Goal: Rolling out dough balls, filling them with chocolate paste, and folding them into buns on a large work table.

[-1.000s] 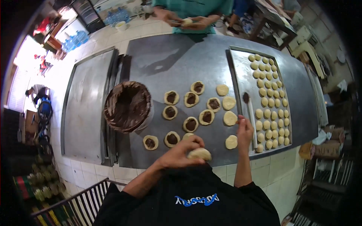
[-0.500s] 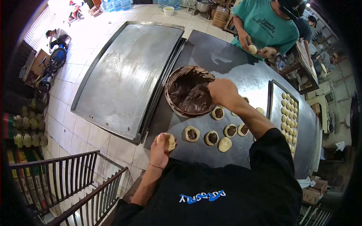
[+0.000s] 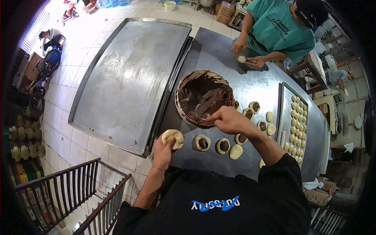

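My left hand (image 3: 161,154) holds a round of pale dough (image 3: 172,139), thumb pressed over its face, just off the table's near edge. In the tub of chocolate filling (image 3: 203,96), at its near right side, is my right hand (image 3: 229,121), closed on a utensil (image 3: 204,116). Only a shiny bit of that utensil shows against the filling, so its kind is hard to make out. Near the tub lie several flattened dough rounds topped with chocolate, such as this dough round (image 3: 203,143). A plain dough round (image 3: 235,152) sits among them.
Large metal baking trays (image 3: 129,82) are stacked at the left. On the table's right, a tray (image 3: 280,113) bears rows of small dough balls. Across the table, a person in a green shirt (image 3: 282,35) handles dough. A dark railing (image 3: 58,176) stands at the lower left.
My right hand has come nearer, lower in the tub. The left hand has shifted its dough round slightly up. Across the table, the person's hands have moved left with their dough.
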Demonstrator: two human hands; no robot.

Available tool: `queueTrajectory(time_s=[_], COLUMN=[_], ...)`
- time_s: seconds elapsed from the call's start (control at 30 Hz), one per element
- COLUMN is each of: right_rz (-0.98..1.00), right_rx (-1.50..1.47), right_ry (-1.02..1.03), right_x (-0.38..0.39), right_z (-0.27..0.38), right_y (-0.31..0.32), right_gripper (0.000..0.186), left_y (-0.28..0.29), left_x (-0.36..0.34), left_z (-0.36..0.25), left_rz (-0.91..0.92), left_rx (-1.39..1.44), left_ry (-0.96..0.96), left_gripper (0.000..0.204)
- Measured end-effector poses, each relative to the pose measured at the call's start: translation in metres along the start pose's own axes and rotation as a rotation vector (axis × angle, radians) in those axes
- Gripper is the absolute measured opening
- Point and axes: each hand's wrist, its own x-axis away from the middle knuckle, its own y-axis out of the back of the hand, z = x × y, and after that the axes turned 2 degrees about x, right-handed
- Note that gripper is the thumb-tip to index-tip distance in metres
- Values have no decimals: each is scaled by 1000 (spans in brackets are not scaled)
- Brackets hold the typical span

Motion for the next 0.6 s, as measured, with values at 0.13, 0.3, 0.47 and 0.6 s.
queueTrajectory(time_s=[0.13,0.3,0.47,0.6], right_rz=[-68,-10,-144,-275], right_rx=[-5,183,-277,-685], right_ry=[-41,-73,-82,33], right_x=[-6,-20,26,67], right_z=[4,20,10,-1], right_y=[9,-14,-22,-46], right_gripper=[39,40,35,34], left_y=[-14,-29,-28,-53], left_x=[-6,2,12,14], left_z=[-6,-15,-4,-14], left_rz=[27,49,0,22], left_rx=[-28,-18,-153,-47], left_ry=[-39,-28,-129,-124], left_gripper=[32,30,30,37])
